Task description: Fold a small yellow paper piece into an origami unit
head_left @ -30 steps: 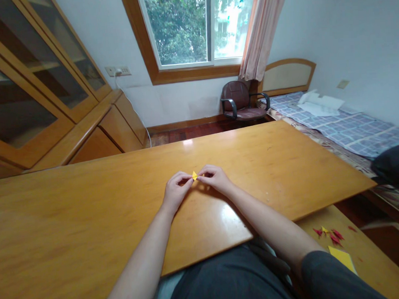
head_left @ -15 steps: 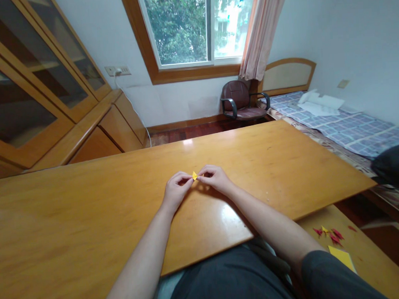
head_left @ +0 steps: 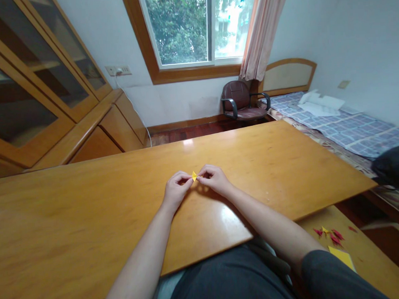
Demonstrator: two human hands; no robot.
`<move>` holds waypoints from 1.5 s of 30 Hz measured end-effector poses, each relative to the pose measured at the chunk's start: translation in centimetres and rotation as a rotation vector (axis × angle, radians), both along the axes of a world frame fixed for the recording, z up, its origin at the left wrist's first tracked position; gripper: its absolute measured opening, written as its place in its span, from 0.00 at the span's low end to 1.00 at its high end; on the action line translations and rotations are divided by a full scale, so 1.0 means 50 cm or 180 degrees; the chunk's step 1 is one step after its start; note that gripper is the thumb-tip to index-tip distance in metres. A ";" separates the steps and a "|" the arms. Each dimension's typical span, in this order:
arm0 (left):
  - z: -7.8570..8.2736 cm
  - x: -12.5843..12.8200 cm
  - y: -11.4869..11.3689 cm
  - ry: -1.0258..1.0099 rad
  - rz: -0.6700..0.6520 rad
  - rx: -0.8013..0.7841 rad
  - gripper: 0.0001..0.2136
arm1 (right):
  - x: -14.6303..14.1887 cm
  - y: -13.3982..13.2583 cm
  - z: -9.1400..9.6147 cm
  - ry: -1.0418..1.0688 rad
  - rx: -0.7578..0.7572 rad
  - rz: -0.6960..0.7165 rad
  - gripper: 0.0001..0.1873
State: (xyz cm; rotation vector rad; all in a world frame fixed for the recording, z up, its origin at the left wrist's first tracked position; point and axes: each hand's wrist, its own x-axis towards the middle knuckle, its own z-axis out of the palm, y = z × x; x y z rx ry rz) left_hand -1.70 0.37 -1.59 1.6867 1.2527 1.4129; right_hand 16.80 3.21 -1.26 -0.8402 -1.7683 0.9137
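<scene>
A small yellow folded origami paper point(head_left: 194, 176), pointed at top and bottom, is held just above the wooden table point(head_left: 99, 217). My left hand point(head_left: 177, 188) pinches its left side between thumb and fingertips. From the right, my right hand point(head_left: 215, 179) grips the opposite side in the same way, with the fingers curled. The fingertips cover both side ends of the paper, so its full shape is hidden.
On a lower surface point(head_left: 376, 265) at the right lie several red folded papers point(head_left: 336, 237), a yellow one point(head_left: 325, 230) and a stack of yellow sheets point(head_left: 341, 258). A chair point(head_left: 239, 100), a bed point(head_left: 348, 124) and a cabinet point(head_left: 94, 132) stand beyond the table.
Both hands keep their pinch on the yellow paper in nearly the same spot. Only a very slight shift of fingers and view shows.
</scene>
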 end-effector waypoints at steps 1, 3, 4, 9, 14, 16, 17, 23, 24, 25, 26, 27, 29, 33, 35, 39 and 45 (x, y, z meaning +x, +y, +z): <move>0.000 0.000 0.000 -0.0007 0.0004 0.0003 0.05 | 0.000 0.000 0.000 0.0021 -0.0008 0.0001 0.09; -0.001 0.001 0.000 -0.0008 0.0017 0.0010 0.05 | -0.001 0.000 0.001 0.0063 -0.0033 0.0004 0.09; -0.001 0.001 0.000 -0.0001 0.0029 0.0011 0.05 | -0.001 0.001 0.001 0.0076 -0.0051 0.0004 0.09; 0.003 0.001 -0.001 0.0039 0.0031 -0.0002 0.05 | 0.000 0.003 0.001 0.0125 -0.0163 0.0022 0.11; 0.006 0.002 -0.002 0.0066 -0.0027 -0.0002 0.05 | 0.002 0.005 0.002 0.0186 -0.0202 0.0044 0.10; 0.007 0.002 -0.003 0.0059 -0.0038 0.0002 0.05 | 0.003 0.005 0.004 0.0179 -0.0199 0.0055 0.10; 0.007 0.002 -0.003 0.0053 -0.0046 0.0000 0.05 | 0.004 0.004 0.005 0.0163 -0.0204 0.0062 0.10; 0.002 0.000 -0.001 -0.0038 -0.0084 -0.0057 0.06 | 0.005 0.001 0.007 0.0140 -0.0240 0.0083 0.10; 0.002 0.000 -0.001 -0.0062 -0.0091 -0.0074 0.06 | 0.004 0.001 0.006 0.0144 -0.0236 0.0078 0.10; 0.001 0.000 0.000 -0.0090 -0.0096 -0.0089 0.06 | 0.004 0.001 0.005 0.0148 -0.0233 0.0076 0.10; 0.001 0.000 0.000 -0.0117 -0.0103 -0.0104 0.06 | 0.004 0.001 0.004 0.0150 -0.0234 0.0080 0.10; 0.001 0.000 0.000 -0.0142 -0.0105 -0.0119 0.06 | 0.004 0.001 0.002 0.0153 -0.0238 0.0085 0.10; 0.001 0.000 0.000 -0.0174 -0.0106 -0.0142 0.06 | 0.004 0.002 -0.001 0.0161 -0.0238 0.0095 0.10; 0.000 0.000 0.000 -0.0197 -0.0107 -0.0152 0.05 | 0.004 0.004 -0.006 0.0184 -0.0217 0.0117 0.11; 0.000 0.000 0.000 -0.0197 -0.0099 -0.0142 0.05 | 0.004 0.005 -0.006 0.0171 -0.0237 0.0122 0.11; 0.003 -0.001 0.000 -0.0077 -0.0071 -0.0102 0.05 | 0.004 0.006 -0.005 0.0192 -0.0308 0.0132 0.13; 0.003 -0.007 0.002 0.0195 0.0094 0.0042 0.05 | 0.007 0.003 0.000 0.0429 -0.0509 0.0143 0.15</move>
